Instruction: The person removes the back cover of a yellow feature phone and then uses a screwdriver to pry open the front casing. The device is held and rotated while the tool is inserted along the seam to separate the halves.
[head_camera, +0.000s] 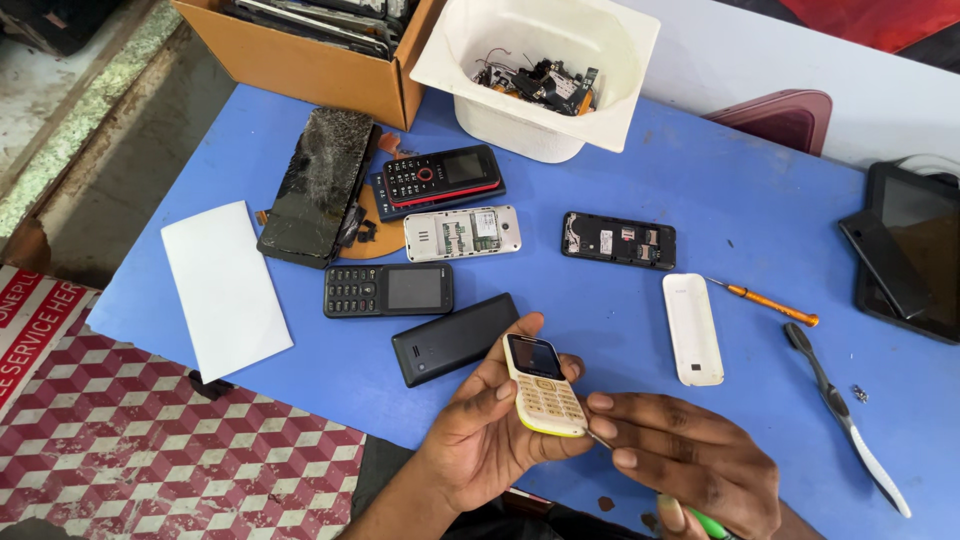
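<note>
While cradled keypad-up in the left hand (490, 425) near the front edge of the blue table (740, 200), cream keypad phone (545, 385) whole and closed, casing not yet opened. Right hand (690, 460) pinched around a green-handled tool (700, 520), metal tip at the phone's lower right edge. Already stripped, farther back: black phone shell with exposed insides (618, 240), silver one likewise (462, 233), white back cover (692, 328) lying loose. Far left, brown cardboard box (320, 60); beside it, white tub of loose parts (540, 70). Left, off the table, red-and-white sign (35, 320) on a checkered floor.
</note>
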